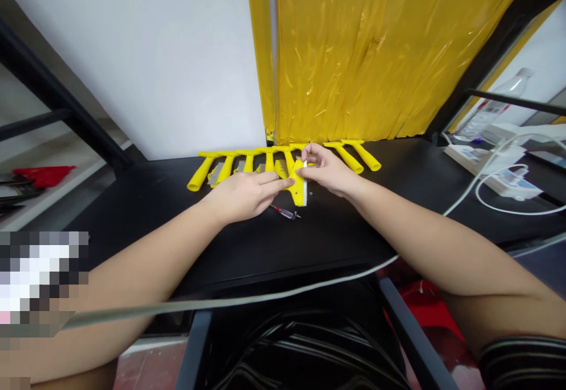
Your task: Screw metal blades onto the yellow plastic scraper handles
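Note:
A yellow scraper (299,194) with a pale strip along its right edge lies at the middle of the black table. My left hand (250,194) grips it from the left, fingers bent onto its body and hiding part of it. At its upper right, my right hand (329,171) pinches the edge by the pale strip between thumb and fingers. Just below sits a small screwdriver (285,212) with a clear and red handle, small metal bits near its end. Behind my hands stands a row of yellow scraper handles (201,172), with grey blade pieces (216,174) among them.
A white panel (186,60) and yellow plastic sheeting (354,54) back the table (247,254). To the right are white power strips (499,172), a clear bottle (490,107) and loose cables. One white cable (283,296) crosses in front of the table's near edge.

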Demonstrator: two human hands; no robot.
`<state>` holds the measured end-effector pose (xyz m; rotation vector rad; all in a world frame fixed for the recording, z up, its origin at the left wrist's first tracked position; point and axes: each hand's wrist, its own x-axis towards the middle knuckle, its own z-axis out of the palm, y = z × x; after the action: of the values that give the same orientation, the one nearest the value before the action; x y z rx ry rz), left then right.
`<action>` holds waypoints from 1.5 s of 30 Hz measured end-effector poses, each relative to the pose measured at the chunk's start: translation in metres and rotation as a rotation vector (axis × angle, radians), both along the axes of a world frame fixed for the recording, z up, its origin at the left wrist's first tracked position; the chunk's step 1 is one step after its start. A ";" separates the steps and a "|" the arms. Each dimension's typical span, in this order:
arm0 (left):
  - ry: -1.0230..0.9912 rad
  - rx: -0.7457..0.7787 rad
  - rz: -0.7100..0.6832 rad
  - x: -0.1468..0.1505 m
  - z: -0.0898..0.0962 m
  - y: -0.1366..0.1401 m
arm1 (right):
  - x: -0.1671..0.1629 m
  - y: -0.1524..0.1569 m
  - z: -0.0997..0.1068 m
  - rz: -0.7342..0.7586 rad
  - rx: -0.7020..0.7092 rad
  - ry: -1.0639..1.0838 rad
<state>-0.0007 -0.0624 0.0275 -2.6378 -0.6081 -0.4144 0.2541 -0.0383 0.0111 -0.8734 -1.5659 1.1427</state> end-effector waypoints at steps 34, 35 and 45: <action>-0.038 -0.105 0.044 -0.005 -0.001 0.006 | 0.027 -0.003 0.016 0.134 -0.076 -1.040; -0.036 -0.105 0.046 -0.005 -0.001 0.006 | 0.026 -0.004 0.016 0.139 -0.079 -1.060; -0.021 -0.111 0.118 -0.003 0.000 0.004 | 0.035 -0.002 0.018 0.292 0.160 -0.560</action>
<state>-0.0034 -0.0582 0.0279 -2.6871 -0.8101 -0.3839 0.2895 -0.0401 0.0288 -0.9247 -2.2721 0.9976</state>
